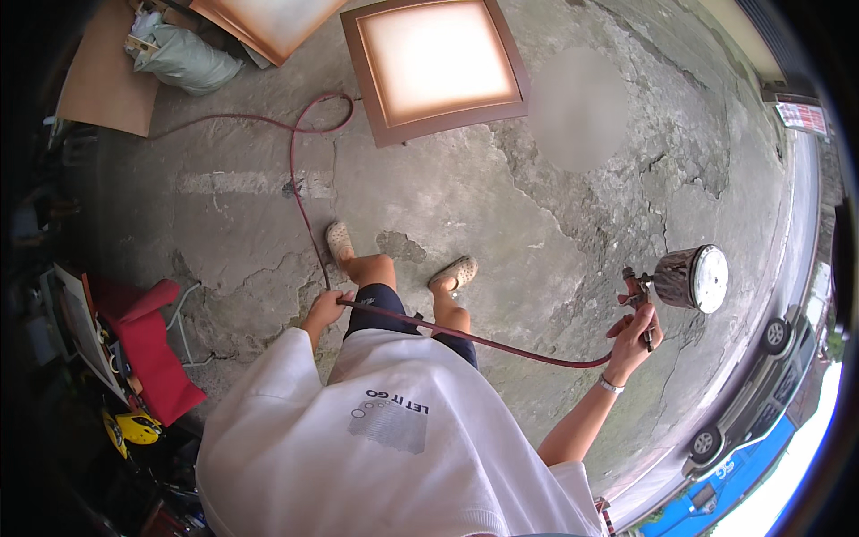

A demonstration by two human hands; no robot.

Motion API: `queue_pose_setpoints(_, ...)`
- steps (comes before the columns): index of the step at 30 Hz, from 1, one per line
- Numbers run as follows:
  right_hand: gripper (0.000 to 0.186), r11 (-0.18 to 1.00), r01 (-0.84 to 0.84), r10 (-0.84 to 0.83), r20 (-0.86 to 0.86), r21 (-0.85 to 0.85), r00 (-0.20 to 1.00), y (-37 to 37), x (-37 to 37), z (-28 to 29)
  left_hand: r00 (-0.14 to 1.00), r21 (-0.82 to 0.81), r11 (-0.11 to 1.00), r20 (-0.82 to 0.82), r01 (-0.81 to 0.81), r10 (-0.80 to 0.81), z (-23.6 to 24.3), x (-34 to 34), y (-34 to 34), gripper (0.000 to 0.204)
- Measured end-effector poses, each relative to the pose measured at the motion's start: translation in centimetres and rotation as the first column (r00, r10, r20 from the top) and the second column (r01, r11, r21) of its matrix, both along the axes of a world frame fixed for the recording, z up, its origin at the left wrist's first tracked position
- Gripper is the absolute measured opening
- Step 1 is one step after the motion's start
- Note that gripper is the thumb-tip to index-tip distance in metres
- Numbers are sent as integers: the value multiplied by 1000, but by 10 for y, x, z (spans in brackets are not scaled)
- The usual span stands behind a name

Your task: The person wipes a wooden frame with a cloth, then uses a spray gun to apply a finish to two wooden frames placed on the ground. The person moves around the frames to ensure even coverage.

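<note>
One spray gun (pixel 676 278) is gripped right of the brown-edged panel (pixel 436 63) by your right hand (pixel 637 336), while your left hand (pixel 324 310) clasps the red hose (pixel 483 342), presumably controlling slack.

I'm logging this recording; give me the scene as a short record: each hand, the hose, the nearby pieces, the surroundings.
Left hand: the left hand is closed around the red hose
Right hand: the right hand grips a spray gun with a stained cup
Hose run: looped on the ground, passing the left hand, then across to the right
Ahead: brown-edged panel with a pale middle
Upper left: second panel, pale sack
Ground: cracked concrete
Right edge: parked car
</note>
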State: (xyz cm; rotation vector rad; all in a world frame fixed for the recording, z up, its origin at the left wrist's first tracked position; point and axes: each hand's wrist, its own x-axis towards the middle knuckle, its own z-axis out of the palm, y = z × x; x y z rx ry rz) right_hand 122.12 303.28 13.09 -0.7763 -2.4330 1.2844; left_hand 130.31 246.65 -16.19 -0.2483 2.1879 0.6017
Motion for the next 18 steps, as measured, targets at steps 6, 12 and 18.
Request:
queue_pose_setpoints(6, 50, 998, -59, 60, -55, 19, 997, 89, -57, 16, 964, 165, 960, 180, -227, 197, -5, 11, 143, 67)
queue_pose_setpoints(12, 47, 979, -206, 205, 123, 0, 971, 163, -136, -14, 987, 94, 983, 47, -157, 153, -18, -22, 213, 58)
queue_pose_setpoints(18, 47, 866, -497, 464, 283, 53, 839, 199, -216, -54, 941, 100, 954, -162, -283, 296, -18, -95, 286, 45)
